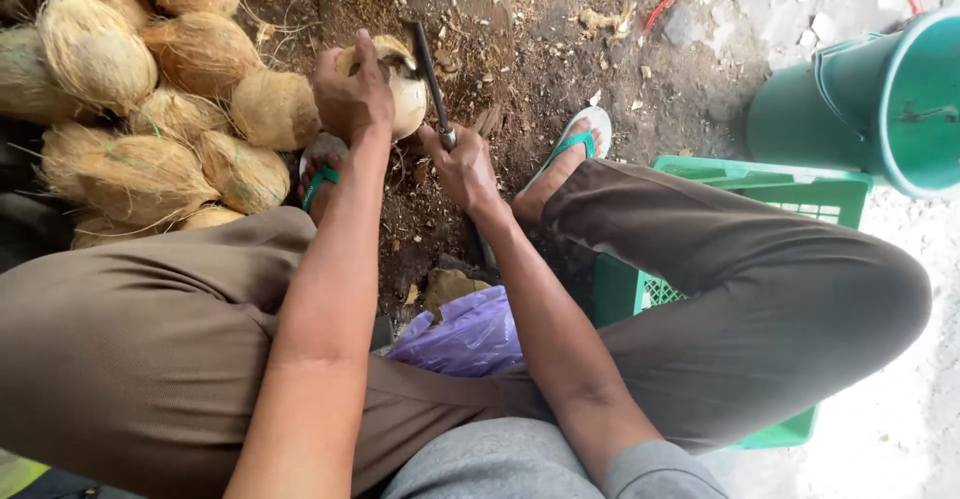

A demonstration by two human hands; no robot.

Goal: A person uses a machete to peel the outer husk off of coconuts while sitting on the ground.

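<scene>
Coconut point(405, 94) sits at about 11 o'clock from the middle of the view, low over the dirt ground point(560, 69) between the person's feet. Its shell looks pale and mostly stripped, cream to tan, with a few husk fibres clinging at the top edge. The left hand point(350, 94) wraps over its left side, fingers curled tight around it and thumb up along the top, so much of the nut is covered. The right hand point(462, 164) is closed in a fist on the handle of a knife point(430, 79), whose dark blade rises toward 12 o'clock and lies against the right edge of the coconut; whether the edge bites into the shell cannot be made out.

At 10 o'clock lies a pile of husked coconuts point(150, 109), brown and hairy, cut off by the left and top borders. A green crate point(790, 194) at 3 o'clock is largely hidden behind the right leg in brown trousers. A green bucket point(880, 109) at 2 o'clock runs out of view on the right. A purple plastic bag point(465, 334) shows between the knees, its lower part hidden. Both feet wear green-strapped sandals point(575, 144), the left one mostly hidden by the left forearm.
</scene>
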